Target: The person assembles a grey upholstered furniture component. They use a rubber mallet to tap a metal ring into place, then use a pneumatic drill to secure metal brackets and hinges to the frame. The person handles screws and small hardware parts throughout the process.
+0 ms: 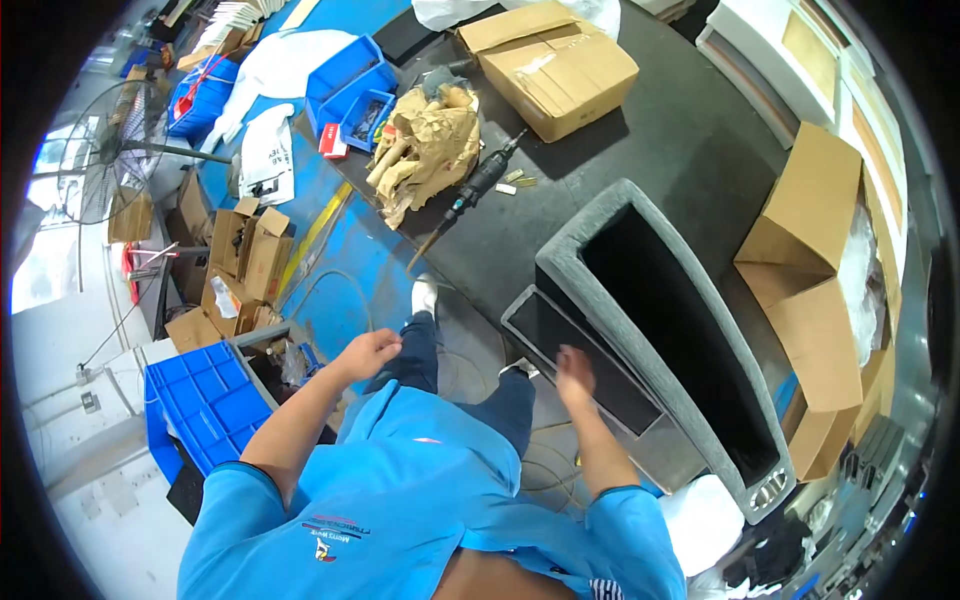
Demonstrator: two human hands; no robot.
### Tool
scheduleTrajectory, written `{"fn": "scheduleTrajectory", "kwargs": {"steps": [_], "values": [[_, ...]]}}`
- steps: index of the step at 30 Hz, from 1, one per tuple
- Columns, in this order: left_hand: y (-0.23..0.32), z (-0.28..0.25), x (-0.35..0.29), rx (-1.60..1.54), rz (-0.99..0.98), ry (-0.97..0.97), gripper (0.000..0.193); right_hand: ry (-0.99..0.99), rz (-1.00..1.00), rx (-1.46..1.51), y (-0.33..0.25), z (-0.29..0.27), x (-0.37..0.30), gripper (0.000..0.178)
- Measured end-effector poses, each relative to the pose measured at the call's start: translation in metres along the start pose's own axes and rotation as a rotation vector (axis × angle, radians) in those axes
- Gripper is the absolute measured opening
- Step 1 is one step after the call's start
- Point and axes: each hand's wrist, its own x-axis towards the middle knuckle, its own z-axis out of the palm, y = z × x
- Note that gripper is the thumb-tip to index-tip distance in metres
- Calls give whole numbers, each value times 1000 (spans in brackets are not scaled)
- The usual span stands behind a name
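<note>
My left hand (pixel 371 352) hangs in the air beside my left leg, away from any object. Its fingers are curled in, and nothing shows in them. My right hand (pixel 575 377) is blurred by motion at the near edge of a narrow black panel with a pale rim (pixel 565 345); whether it touches the panel I cannot tell. Alongside that panel lies a long hollow piece covered in grey fabric (pixel 690 335), with a black interior and a silvery fitting at its near end. Both rest on a dark worktable (pixel 690 150).
On the table lie a black power screwdriver (pixel 482 187), crumpled brown paper (pixel 430 145) and a cardboard box (pixel 550 70). An opened carton (pixel 810 270) stands at the right. A blue crate (pixel 205 400), cartons (pixel 245 255) and a fan (pixel 112 150) stand left; hoses cross the floor.
</note>
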Motion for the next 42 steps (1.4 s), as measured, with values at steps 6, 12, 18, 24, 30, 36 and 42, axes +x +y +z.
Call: {"fn": "scheduleTrajectory", "kwargs": {"steps": [6,12,18,24,30,36,42], "values": [[12,-63,54,40,33,-131,30,128,-32,342,-141,61,180,27],[-45,-160,110,192,8,-155,29,382,9,-42,-174,86,334,37],[-103,-204,144,208,-39,-148,26,283,83,-172,-173,103,346,29],[-44,-173,230,303,502,-323,20,376,7,-50,-180,98,348,25],[58,-96,334,354,703,-277,15,381,151,-2,-172,121,345,21],[119,-9,446,361,655,166,11,407,388,281,-172,153,275,32],[151,36,492,611,642,347,21,528,255,76,-193,156,279,32]]}}
